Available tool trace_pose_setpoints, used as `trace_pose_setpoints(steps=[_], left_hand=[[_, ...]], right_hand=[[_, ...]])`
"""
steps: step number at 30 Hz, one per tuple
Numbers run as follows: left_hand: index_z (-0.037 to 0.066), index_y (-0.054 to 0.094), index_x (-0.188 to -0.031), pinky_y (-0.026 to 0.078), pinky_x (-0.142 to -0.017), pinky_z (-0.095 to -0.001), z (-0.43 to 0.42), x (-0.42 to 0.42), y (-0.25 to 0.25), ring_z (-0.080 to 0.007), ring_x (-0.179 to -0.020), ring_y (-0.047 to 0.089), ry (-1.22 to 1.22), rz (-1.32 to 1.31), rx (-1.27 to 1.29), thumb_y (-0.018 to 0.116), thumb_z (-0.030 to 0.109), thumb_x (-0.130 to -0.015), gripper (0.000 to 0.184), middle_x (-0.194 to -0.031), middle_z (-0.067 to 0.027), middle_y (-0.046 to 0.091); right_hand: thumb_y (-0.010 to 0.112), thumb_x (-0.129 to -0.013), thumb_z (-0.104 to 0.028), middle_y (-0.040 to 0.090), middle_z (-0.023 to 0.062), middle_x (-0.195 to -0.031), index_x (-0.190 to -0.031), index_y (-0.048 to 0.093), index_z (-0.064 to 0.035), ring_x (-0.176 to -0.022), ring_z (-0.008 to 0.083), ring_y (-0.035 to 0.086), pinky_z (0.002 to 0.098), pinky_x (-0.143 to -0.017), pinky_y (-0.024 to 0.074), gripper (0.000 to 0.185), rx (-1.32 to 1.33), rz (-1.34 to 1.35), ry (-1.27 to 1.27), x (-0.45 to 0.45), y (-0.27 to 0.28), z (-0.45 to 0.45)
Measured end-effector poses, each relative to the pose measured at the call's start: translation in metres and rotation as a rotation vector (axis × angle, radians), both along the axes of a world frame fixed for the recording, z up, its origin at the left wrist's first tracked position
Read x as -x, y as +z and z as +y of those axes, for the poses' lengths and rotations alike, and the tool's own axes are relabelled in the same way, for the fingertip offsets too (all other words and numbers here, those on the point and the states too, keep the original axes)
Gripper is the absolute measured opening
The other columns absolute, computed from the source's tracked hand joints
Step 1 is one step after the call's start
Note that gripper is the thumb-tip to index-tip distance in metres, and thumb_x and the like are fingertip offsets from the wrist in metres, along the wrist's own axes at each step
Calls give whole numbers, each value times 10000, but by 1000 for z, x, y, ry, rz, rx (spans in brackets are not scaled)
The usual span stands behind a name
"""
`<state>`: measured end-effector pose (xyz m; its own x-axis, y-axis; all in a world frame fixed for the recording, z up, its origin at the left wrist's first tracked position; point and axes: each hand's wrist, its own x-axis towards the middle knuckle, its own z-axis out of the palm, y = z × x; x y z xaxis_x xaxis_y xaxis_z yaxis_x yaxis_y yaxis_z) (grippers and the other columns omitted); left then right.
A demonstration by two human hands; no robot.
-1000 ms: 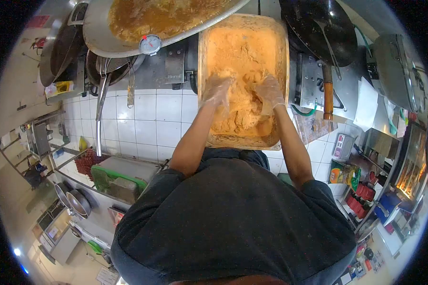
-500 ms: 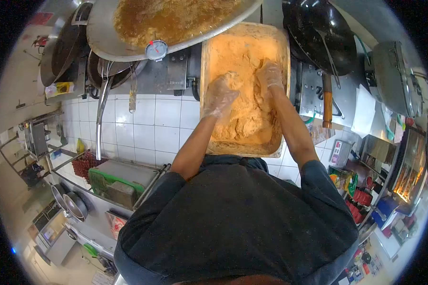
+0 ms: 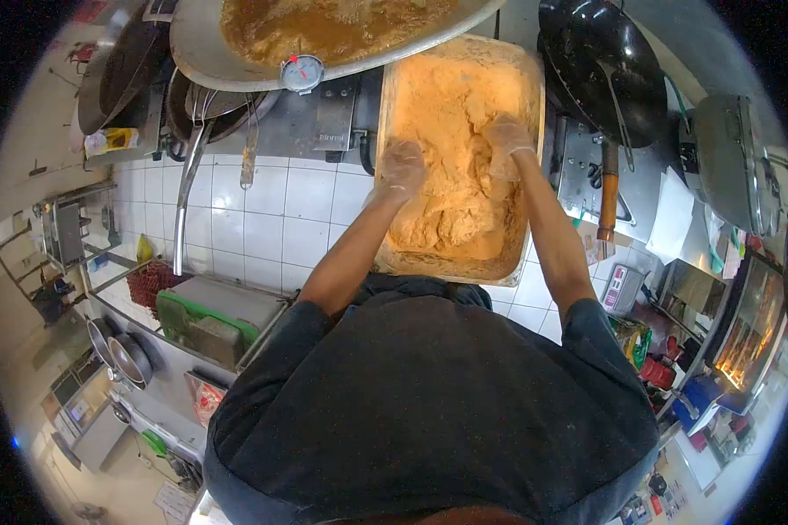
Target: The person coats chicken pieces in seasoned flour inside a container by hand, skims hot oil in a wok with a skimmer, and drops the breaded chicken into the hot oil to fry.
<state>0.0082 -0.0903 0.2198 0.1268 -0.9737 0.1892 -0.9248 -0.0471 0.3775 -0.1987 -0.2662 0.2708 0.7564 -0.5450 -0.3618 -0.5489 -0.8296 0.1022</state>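
A deep rectangular tub (image 3: 536,96) holds orange flour-like powder (image 3: 446,87), with coated lumps (image 3: 446,223) heaped toward its near end. Both hands wear clear plastic gloves. At the tub's left side, my left hand (image 3: 403,168) touches the powder, its fingers curled; whether anything is inside them is hidden. On the right, my right hand (image 3: 506,144) reaches into the powder with its fingers bent down and partly buried, so what they hold cannot be made out.
A big pan of bubbling oil (image 3: 350,31) with a dial thermometer (image 3: 302,73) stands beyond the tub at the left. A black wok (image 3: 600,70) and a wooden handle (image 3: 608,197) are at the right. A long-handled strainer (image 3: 188,188) juts out at the left.
My left hand has drawn back from the lumpy piece by its fingers and its fingers have curled in. My right hand has shifted slightly within the powder. The whole view has moved a little.
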Motion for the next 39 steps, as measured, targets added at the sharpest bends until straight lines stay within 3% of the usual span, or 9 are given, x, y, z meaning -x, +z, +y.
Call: trace_pose_setpoints(steps=[5,9,14,17,20,23,29,34,39], left_hand=[[64,627,-737,521,-645,-407,7,9,13,-326,-723,654,68,60,-124,621,160,-781,105,-745,-143,658],[42,678,-819,539,-698,-421,-4,5,46,-355,-780,673,100,131,-124,686,214,-763,181,-810,-153,694],[73,720,-965,542,-733,-377,5,2,109,-318,-841,694,79,572,186,666,158,-764,225,-895,-164,716],[80,724,-1022,542,-749,-378,-3,-5,86,-321,-862,699,191,769,-15,665,133,-756,278,-924,-175,721],[48,714,-1025,542,-737,-388,1,6,106,-329,-823,694,280,810,-25,657,121,-746,293,-874,-187,714],[79,729,-1078,548,-708,-358,11,14,169,-236,-787,712,196,616,-116,693,110,-746,335,-887,-156,737],[86,724,-1094,537,-681,-380,16,-8,242,-294,-740,695,-87,344,147,693,118,-737,359,-811,-194,700],[73,710,-1075,543,-696,-372,-1,-42,346,-271,-788,690,-161,289,337,674,119,-782,299,-873,-170,696],[57,684,-1126,580,-805,-375,4,-70,483,-248,-929,697,96,472,4,673,132,-869,268,-1091,-152,698]], right_hand=[[545,-865,-130,636,145,-814,-959,628,-37,-721,252,653,333,-583,517,156,394,-398,-93,11,-100,15],[540,-884,-126,616,113,-818,-1020,601,-5,-689,187,610,282,-522,457,192,577,-387,-134,13,-116,9],[562,-879,-142,626,114,-841,-993,618,9,-730,187,612,304,-545,466,197,800,113,69,8,8,44],[571,-883,-163,627,89,-847,-968,629,-15,-770,184,621,313,-582,479,180,545,-243,126,15,54,48],[575,-931,-268,648,99,-831,-970,638,-30,-796,262,645,363,-678,513,249,419,-355,-44,33,20,37],[590,-914,-241,640,149,-892,-979,641,-28,-879,330,646,403,-719,535,228,166,-506,-208,34,104,62],[670,-871,-308,661,212,-937,-997,636,-16,-902,376,649,461,-810,532,320,224,-580,-133,22,237,64],[670,-907,-259,679,78,-725,-878,634,-5,-634,242,663,364,-627,554,259,-750,-880,-382,-27,364,56],[630,-936,-192,712,70,-886,-983,691,-71,-692,171,652,278,-637,580,144,-85,-670,-129,-102,429,50]])
